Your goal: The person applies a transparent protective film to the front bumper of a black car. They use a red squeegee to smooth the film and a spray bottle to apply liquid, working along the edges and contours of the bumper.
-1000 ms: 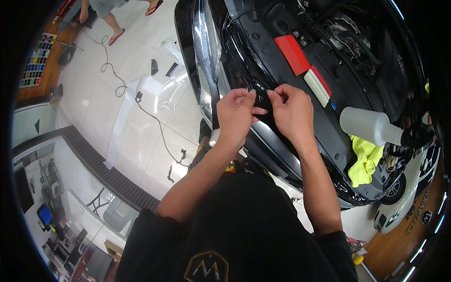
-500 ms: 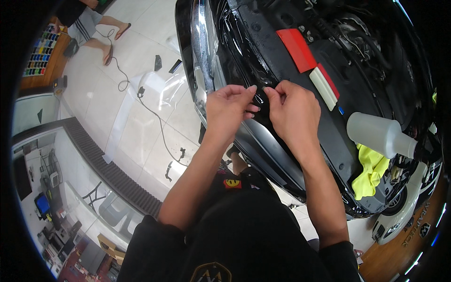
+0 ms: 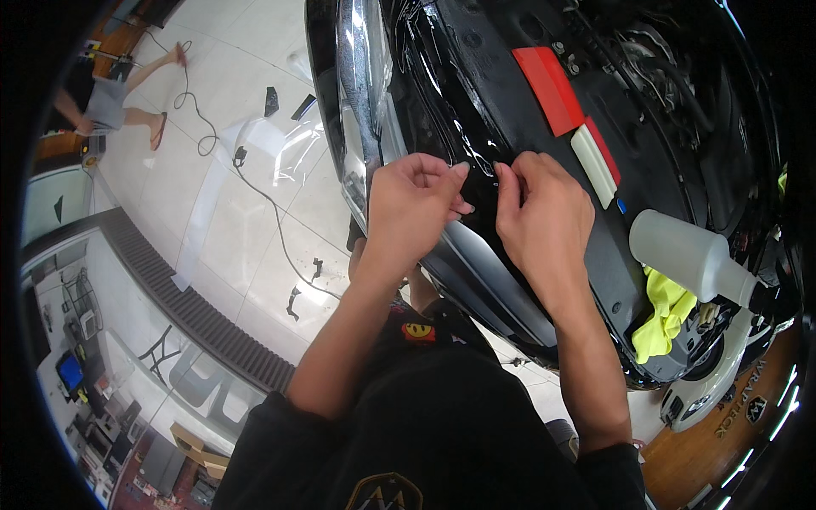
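Note:
Both my hands are raised over the front of a black car with its engine bay exposed. A glossy, wrinkled dark film point(image 3: 442, 93) stretches away from my fingers along the front edge, beside the headlight point(image 3: 364, 76). With thumb against fingertips, my left hand point(image 3: 408, 204) pinches at the near end of this film. My right hand point(image 3: 544, 217) does likewise a short gap to the right, its thumb pressed to curled fingers. What lies exactly between the fingertips is mostly hidden.
On the black panel lie a red squeegee point(image 3: 548, 89) and a white-and-red squeegee point(image 3: 593, 166). A translucent spray bottle point(image 3: 680, 253) rests beside a yellow cloth point(image 3: 663, 314). A cable point(image 3: 272, 204) and scraps cross the tiled floor. Another person point(image 3: 106, 102) is at far left.
My hands have drawn slightly apart, the right one shifting right, both still pinching. The other person has stepped further left. The whole view has shifted a little.

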Demonstrator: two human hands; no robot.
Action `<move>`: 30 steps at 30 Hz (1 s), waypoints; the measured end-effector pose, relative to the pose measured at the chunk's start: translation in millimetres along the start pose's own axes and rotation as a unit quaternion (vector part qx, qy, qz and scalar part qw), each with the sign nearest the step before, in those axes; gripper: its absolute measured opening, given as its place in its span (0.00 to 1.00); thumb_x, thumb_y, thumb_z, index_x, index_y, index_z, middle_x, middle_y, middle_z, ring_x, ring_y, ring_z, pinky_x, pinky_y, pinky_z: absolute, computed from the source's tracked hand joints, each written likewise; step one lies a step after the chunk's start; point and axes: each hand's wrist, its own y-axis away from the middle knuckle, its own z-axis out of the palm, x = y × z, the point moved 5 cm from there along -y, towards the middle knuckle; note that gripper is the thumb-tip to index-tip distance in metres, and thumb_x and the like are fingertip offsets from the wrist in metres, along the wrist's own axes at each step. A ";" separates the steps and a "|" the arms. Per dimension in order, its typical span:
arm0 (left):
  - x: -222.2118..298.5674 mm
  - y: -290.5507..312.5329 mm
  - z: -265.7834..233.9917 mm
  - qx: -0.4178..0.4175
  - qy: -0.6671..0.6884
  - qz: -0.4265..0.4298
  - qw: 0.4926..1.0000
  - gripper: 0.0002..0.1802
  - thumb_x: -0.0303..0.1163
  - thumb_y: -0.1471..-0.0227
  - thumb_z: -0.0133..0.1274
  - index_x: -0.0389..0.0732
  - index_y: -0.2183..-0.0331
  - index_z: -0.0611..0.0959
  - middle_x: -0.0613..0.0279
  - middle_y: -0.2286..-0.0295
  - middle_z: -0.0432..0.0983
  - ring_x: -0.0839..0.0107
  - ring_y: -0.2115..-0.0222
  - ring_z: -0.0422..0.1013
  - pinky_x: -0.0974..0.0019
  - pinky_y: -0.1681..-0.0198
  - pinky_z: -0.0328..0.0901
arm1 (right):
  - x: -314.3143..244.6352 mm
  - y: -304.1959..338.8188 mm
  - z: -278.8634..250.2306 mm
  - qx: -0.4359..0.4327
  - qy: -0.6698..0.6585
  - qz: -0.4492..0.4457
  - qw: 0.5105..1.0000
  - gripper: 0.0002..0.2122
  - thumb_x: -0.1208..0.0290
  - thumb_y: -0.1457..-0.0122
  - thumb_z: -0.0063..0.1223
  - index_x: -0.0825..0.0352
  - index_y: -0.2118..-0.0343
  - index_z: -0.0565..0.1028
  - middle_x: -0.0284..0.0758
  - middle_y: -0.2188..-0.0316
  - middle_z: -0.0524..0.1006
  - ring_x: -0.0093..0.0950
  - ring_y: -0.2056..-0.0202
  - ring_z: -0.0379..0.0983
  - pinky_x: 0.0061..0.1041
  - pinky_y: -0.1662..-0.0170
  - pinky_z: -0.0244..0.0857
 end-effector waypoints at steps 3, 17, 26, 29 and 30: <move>-4.0 -2.4 -0.6 -0.011 -0.002 0.010 1.000 0.14 0.34 0.39 0.66 0.33 0.66 0.82 0.61 0.76 0.82 0.74 0.76 0.82 0.75 0.73 0.73 | -1.0 0.3 -0.2 -0.013 0.011 0.004 1.000 0.11 0.67 0.37 0.62 0.67 0.72 0.77 0.40 0.75 0.76 0.46 0.73 0.76 0.43 0.69 0.68; 43.0 15.9 -2.8 0.158 -0.284 0.319 0.890 0.10 0.26 0.46 0.67 0.38 0.61 0.84 0.58 0.69 0.70 0.64 0.71 0.70 0.58 0.67 0.65 | -2.1 3.3 -2.7 -0.027 0.005 0.056 0.998 0.10 0.66 0.37 0.62 0.66 0.71 0.77 0.41 0.73 0.75 0.47 0.69 0.78 0.46 0.67 0.70; 57.5 14.1 10.4 -0.048 -0.441 0.477 0.759 0.29 0.17 0.57 0.60 0.48 0.51 0.87 0.57 0.64 0.68 0.57 0.63 0.70 0.54 0.59 0.64 | 0.1 5.8 -3.5 0.003 -0.020 0.084 0.996 0.10 0.67 0.38 0.64 0.67 0.72 0.77 0.40 0.74 0.75 0.45 0.72 0.76 0.42 0.67 0.68; 84.7 11.5 16.9 -0.149 -0.490 0.487 0.708 0.28 0.17 0.54 0.60 0.45 0.49 0.85 0.57 0.58 0.72 0.56 0.56 0.71 0.54 0.56 0.66 | -2.9 6.1 -2.1 0.002 0.003 0.076 0.997 0.09 0.67 0.39 0.64 0.66 0.69 0.78 0.40 0.71 0.77 0.43 0.67 0.79 0.45 0.66 0.73; 93.9 9.3 19.2 -0.182 -0.486 0.482 0.706 0.27 0.17 0.53 0.60 0.45 0.50 0.85 0.57 0.58 0.73 0.56 0.56 0.71 0.54 0.55 0.66 | -2.6 7.3 -3.2 0.006 0.007 0.080 0.997 0.08 0.67 0.39 0.64 0.66 0.69 0.78 0.39 0.70 0.77 0.43 0.66 0.79 0.44 0.66 0.73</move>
